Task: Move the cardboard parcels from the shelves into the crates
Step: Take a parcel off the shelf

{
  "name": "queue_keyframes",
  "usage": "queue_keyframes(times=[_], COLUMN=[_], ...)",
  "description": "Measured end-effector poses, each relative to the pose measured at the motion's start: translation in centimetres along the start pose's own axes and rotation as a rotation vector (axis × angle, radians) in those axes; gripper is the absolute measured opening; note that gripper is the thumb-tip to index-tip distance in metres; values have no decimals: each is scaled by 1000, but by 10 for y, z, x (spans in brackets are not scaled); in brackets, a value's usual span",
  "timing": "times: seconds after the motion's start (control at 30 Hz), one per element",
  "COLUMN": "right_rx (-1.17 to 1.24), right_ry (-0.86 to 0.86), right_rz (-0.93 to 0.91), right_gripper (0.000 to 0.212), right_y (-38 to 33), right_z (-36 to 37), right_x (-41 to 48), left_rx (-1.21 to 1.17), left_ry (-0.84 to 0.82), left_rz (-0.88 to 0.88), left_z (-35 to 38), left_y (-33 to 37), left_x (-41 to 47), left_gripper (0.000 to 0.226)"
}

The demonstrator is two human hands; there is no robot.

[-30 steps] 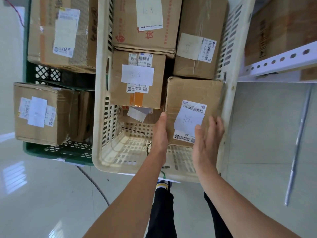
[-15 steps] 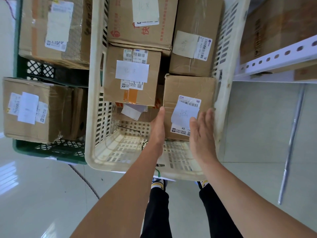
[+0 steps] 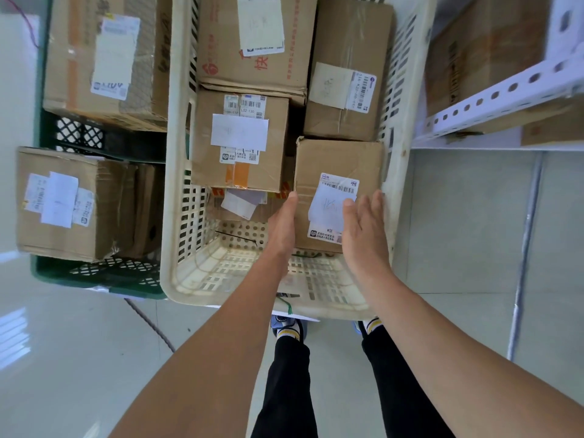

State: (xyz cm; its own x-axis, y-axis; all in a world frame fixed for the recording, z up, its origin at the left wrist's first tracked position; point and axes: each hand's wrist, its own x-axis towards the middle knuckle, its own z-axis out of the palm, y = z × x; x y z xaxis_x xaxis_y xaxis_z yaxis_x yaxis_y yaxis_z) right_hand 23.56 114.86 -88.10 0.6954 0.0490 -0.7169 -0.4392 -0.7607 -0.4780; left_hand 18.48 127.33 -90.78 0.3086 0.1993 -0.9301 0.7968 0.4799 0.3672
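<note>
While the fingers [image 3: 292, 199] on both hands are straight and loose, nothing's actually gripped.
Left hand [image 3: 282, 226] lies flat along the left edge of the small brown cardboard parcel with a white barcode label [image 3: 338, 159]. Right hand [image 3: 366, 230] is spread over its near right corner; can't tell if it's touching. The parcel sits in the white slotted plastic crate [image 3: 172, 191] by the right wall, with more cardboard boxes [image 3: 271, 167] behind it. The green plastic crate [image 3: 94, 275] is on the left.

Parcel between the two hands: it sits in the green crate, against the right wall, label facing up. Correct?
No. In the head view the parcel between the left hand and right hand sits in the white crate, not the green crate; against the right wall, label facing up.
</note>
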Motion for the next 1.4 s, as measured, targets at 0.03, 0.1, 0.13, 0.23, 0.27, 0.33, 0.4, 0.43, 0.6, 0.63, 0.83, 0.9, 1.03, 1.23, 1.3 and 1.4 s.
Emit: queue_keyframes(times=[0.03, 0.1, 0.13, 0.23, 0.27, 0.33, 0.4, 0.43, 0.6, 0.63, 0.83, 0.9, 1.03, 1.23, 1.3, 1.4], right_rx=[55, 198, 277, 452, 492, 562, 629, 654, 706, 718, 778, 780, 819, 805, 797, 780], right_ry=[13, 35, 49, 83, 86, 109, 135, 144, 201, 209, 237, 250, 261, 219, 225, 243], right_rz=[-29, -92, -115, -175, -193, -245, -301, -322, -368, -372, -378, -370, -342, -377, -370, -361], right_gripper=[62, 60, 60, 71, 80, 91, 90, 87, 86, 88, 88, 89, 97, 103, 98, 100], right_y=[-6, -21, -30, -63, -74, -92, -103, -106, -98, -90, -17, 16, 88, 175, 196, 220], right_z=[-9, -32, -45, -85, -99, -126, -150, -162, -210, -220, -276, -297, -346, -421, -441, -464], right_x=[-8, -27, -38, -73, -86, -114, -142, -155, -202, -209, -226, -228, -231, -231, -224, -205], left_rx=[20, 36, 32, 20, 26, 72, 125, 145, 190, 203, 244, 255, 256, 200, 203, 223], left_ry=[13, 41, 44, -34, -84, -185, -213, -215, -309, -322, -339, -337, -306, -244, -244, -264], left_rz=[17, 57, 92, 203, 251, 349, 398, 406, 469, 484, 513, 491, 498, 519, 509, 503], left_z=[-3, -10, -13, -19, -19, -15, -7, -2, 31, 41, 110, 139, 204, 297, 324, 357], left_y=[5, 20, 30, 69, 82, 110, 132, 140, 150, 147, 105, 82, 38, -7, -17, -28], left_x=[-10, -38, -56, -122, -144, -187, -228, -246, -308, -319, -353, -358, -367, -375, -374, -365], left_gripper=[60, 37, 35, 45, 47, 43, 63, 87, 94, 95, 75, 76, 88, 81, 79, 84])
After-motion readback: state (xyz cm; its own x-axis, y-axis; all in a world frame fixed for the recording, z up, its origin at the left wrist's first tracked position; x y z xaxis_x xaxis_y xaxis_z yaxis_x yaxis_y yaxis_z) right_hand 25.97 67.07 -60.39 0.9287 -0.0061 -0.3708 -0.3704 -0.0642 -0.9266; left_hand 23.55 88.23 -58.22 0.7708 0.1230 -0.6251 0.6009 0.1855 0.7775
